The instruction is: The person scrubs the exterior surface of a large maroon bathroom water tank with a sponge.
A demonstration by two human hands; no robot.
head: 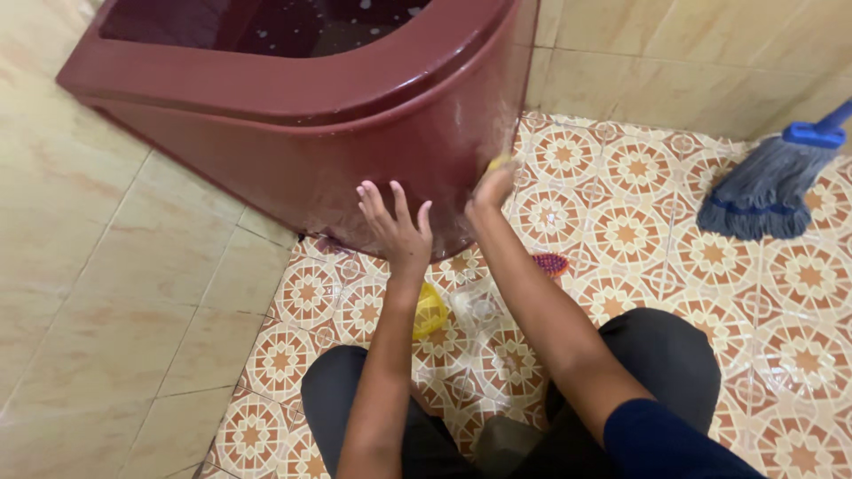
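Partly hidden by right hand point(493, 188): small yellow scrubber point(499, 163), grip closed around it, pressed to maroon tub point(373, 133) wall (tub rim cut off above). Left hand point(397, 229) flat, fingers spread wide, against tub. Blurred yellow container point(429, 312) on floor, contents unclear.

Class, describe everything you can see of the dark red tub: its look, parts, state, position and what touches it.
The dark red tub is a glossy, plastic-looking basin with a broad flat rim and a curved front wall that looks wet. It stands on the patterned tile floor in a tiled corner, its top cut off by the frame. The left hand lies flat, fingers spread, against its front; the right hand presses a small yellow thing to its curved side.
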